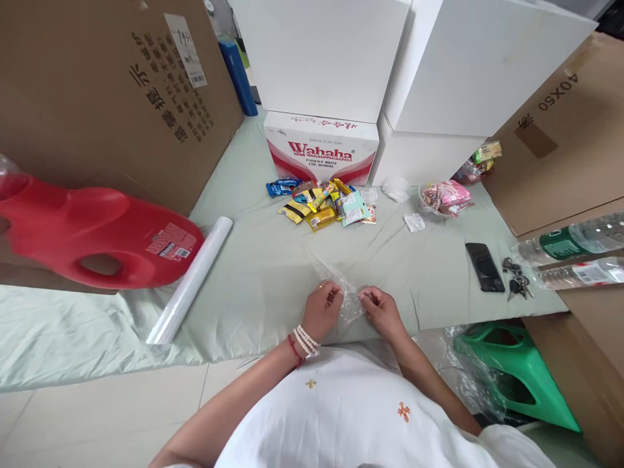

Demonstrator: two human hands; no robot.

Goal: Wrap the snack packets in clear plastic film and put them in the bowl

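My left hand [322, 309] and my right hand [383, 311] are both pinched on a clear plastic bag [341, 286] that lies crumpled on the pale green cloth [263, 273] near its front edge. The bag stretches between the two hands. My left wrist wears bead bracelets and a red string. Beyond the bag lies a pile of small snack packets [324, 201] in blue, yellow and teal wrappers.
A roll of clear bags [191, 279] and a red jug [92, 234] lie at left. A Wahaha carton [320, 148], white boxes and cardboard boxes stand behind. A bag of pink sweets [446, 196], phone [484, 266], keys [517, 283] and water bottles [570, 244] lie at right.
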